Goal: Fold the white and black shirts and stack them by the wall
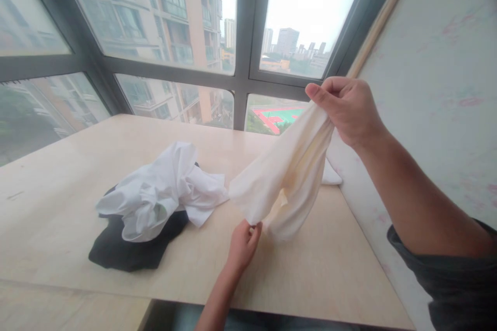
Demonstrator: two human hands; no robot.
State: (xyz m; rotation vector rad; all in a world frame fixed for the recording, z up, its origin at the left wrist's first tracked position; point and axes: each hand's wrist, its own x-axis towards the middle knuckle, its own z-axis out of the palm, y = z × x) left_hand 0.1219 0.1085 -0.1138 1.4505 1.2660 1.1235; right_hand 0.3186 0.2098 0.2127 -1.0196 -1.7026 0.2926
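Observation:
A pair of cream pants [267,176] hangs at a slant above the table, its two legs spread apart. My right hand [347,108] is raised high, its closed fingers gripping the gathered upper end. Lower down, my left hand [244,245] pinches the bottom edge of the nearer leg. The other leg dangles free, close over the tabletop, and folds hide part of its inner side. To the left lies a crumpled white garment [155,191] on top of a black garment [128,245], apart from both hands.
The pale wooden table [66,181] runs up to the window frame [243,80]. A white folded cloth [331,173] lies at the right edge, partly behind the pants. A papered wall [435,93] bounds the right side. The table's front edge crosses below my hands.

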